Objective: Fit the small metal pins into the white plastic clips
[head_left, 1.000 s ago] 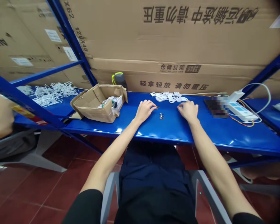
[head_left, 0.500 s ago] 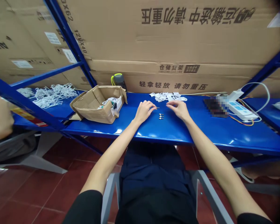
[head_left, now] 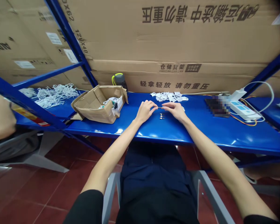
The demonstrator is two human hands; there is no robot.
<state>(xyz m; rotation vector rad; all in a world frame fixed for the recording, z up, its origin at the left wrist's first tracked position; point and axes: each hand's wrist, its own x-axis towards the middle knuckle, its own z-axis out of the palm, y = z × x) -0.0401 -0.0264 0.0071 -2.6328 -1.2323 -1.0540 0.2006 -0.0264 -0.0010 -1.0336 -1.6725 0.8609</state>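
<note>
My left hand (head_left: pixel 145 112) pinches one end of a small thin metal pin (head_left: pixel 160 107) above the blue table (head_left: pixel 128 129). From the other side, the fingertips of my right hand (head_left: pixel 176 111) close on the pin's far end. Just below my hands, several small pins with pale heads (head_left: pixel 162 116) lie in a short column on the table. Behind my hands is a pile of white plastic pieces (head_left: pixel 168 96).
An open cardboard box (head_left: pixel 91 109) holding small parts stands left, with a dark bottle (head_left: pixel 120 81) behind it. White wire pieces (head_left: pixel 54 95) lie farther left, near another person's arm (head_left: pixel 1 118). A power strip (head_left: pixel 245 110) with cables is right.
My right hand has moved left, and its fingers have closed on the free end of the pin. My left hand stays in nearly the same place, still pinching.
</note>
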